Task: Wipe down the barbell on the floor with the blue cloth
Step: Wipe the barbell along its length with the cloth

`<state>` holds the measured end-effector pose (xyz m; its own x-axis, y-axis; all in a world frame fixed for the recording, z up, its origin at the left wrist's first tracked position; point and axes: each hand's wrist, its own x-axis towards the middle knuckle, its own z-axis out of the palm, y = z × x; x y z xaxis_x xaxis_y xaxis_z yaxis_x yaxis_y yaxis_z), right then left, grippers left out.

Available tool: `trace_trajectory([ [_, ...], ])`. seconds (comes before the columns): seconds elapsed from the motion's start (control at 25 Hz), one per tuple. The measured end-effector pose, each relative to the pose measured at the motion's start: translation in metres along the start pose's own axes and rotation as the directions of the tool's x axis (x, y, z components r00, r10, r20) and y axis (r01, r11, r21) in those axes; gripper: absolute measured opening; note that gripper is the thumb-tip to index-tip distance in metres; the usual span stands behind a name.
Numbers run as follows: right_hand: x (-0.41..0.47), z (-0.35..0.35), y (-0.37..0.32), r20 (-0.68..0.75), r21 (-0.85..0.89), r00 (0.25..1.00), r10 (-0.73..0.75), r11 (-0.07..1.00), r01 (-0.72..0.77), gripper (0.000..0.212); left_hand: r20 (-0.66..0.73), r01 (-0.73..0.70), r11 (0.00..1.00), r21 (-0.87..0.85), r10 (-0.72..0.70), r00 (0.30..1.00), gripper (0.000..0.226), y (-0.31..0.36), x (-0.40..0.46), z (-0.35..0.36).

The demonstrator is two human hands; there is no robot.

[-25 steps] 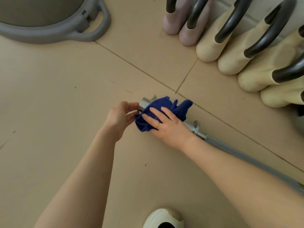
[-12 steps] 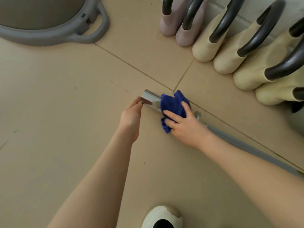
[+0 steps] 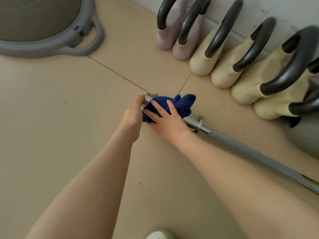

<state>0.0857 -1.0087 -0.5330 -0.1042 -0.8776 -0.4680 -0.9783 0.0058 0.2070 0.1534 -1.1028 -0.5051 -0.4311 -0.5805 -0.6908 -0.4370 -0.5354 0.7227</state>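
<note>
Barbell [image 3: 241, 147] lies on floor [image 3: 51, 135], running far-left to near-right. R hand [image 3: 166, 120], fingers spread, presses blue cloth [image 3: 174, 105] over chrome sleeve end. L hand [image 3: 133, 112] curled against bar's far tip w/ fingertips; clasp unclear.

You have one barbell [image 3: 241, 147] lying on the floor, with one collar ring [image 3: 199, 124] showing on its chrome sleeve. One blue cloth [image 3: 176, 105] is bunched on that sleeve. Two hands are in frame: left hand [image 3: 133, 112] and right hand [image 3: 168, 122], with one gold ring [image 3: 156, 118] on a right finger. Along the wall you can count six handled weights: two lilac [image 3: 170, 34] and four cream [image 3: 202, 63]. One grey kettlebell [image 3: 305, 137] sits partly hidden at the right edge. One large grey round base [image 3: 51, 49] with a loop handle occupies the top left. One white shoe tip [image 3: 156, 235] shows at the bottom edge.
</note>
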Motion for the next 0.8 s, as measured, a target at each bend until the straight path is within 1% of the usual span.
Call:
trace_trajectory([
  [0.04,-0.001,0.003,0.008,0.004,0.035,1.0,-0.004,0.999,0.004,0.053,-0.013,0.0,1.0,-0.024,-0.001,1.0,0.027,0.0,0.001,0.0],
  [0.08,-0.005,0.006,0.015,-0.036,0.076,0.999,0.018,0.997,-0.015,0.048,-0.015,-0.003,0.999,-0.032,0.003,1.0,0.029,0.0,0.004,-0.002],
  [0.12,-0.014,0.01,0.021,-0.121,0.119,0.988,0.095,0.99,-0.08,0.042,-0.011,-0.016,1.0,-0.019,0.016,1.0,0.035,0.001,0.007,-0.003],
  [0.16,-0.024,0.017,0.025,-0.208,0.166,0.959,0.192,0.973,-0.159,0.035,-0.006,-0.033,0.999,0.004,0.033,0.999,0.04,0.003,0.011,-0.005],
  [0.2,-0.036,0.027,0.025,-0.262,0.177,0.936,0.234,0.965,-0.192,0.029,-0.003,-0.054,0.998,0.043,0.054,0.999,0.043,0.004,0.014,-0.006],
  [0.28,-0.058,0.043,0.022,-0.271,0.182,0.939,0.213,0.969,-0.167,0.031,-0.008,-0.096,0.988,0.12,0.098,0.995,0.046,0.006,0.018,-0.009],
  [0.32,-0.062,0.051,0.018,-0.289,0.169,0.941,0.175,0.977,-0.13,0.032,-0.013,-0.112,0.984,0.136,0.115,0.993,0.046,0.005,0.019,-0.009],
  [0.4,-0.049,0.044,0.011,-0.333,0.146,0.934,0.127,0.986,-0.082,0.026,-0.018,-0.133,0.981,0.142,0.137,0.99,0.047,0.001,0.019,-0.01],
  [0.44,-0.036,0.034,0.009,-0.31,0.169,0.943,0.123,0.983,-0.073,0.026,-0.025,-0.138,0.98,0.141,0.143,0.989,0.048,-0.002,0.019,-0.011],
  [0.48,-0.021,0.022,0.005,-0.267,0.2,0.958,0.101,0.979,-0.047,0.032,-0.035,-0.139,0.98,0.142,0.145,0.989,0.049,-0.005,0.02,-0.014],
  [0.56,0.005,0.003,0.001,-0.125,0.249,0.992,-0.021,0.967,0.051,0.049,-0.062,-0.135,0.979,0.151,0.145,0.987,0.051,-0.01,0.022,-0.022],
  [0.6,0.013,-0.005,0.002,-0.094,0.266,0.994,-0.06,0.96,0.083,0.053,-0.077,-0.122,0.979,0.161,0.136,0.988,0.053,-0.014,0.022,-0.026],
  [0.68,0.021,-0.01,0.003,-0.118,0.314,0.989,-0.088,0.942,0.121,0.059,-0.1,-0.108,0.978,0.18,0.127,0.987,0.054,-0.023,0.02,-0.03],
  [0.72,0.021,-0.008,0.003,-0.127,0.358,0.99,-0.069,0.927,0.11,0.059,-0.105,-0.111,0.976,0.188,0.133,0.986,0.055,-0.027,0.019,-0.03],
  [0.76,0.019,-0.007,0.006,-0.121,0.433,0.993,-0.005,0.9,0.057,0.056,-0.114,-0.125,0.971,0.205,0.151,0.982,0.057,-0.03,0.018,-0.029],
  [0.8,0.015,-0.005,0.011,-0.084,0.522,0.99,0.116,0.851,-0.055,0.051,-0.127,-0.146,0.959,0.242,0.18,0.975,0.058,-0.031,0.017,-0.027],
])
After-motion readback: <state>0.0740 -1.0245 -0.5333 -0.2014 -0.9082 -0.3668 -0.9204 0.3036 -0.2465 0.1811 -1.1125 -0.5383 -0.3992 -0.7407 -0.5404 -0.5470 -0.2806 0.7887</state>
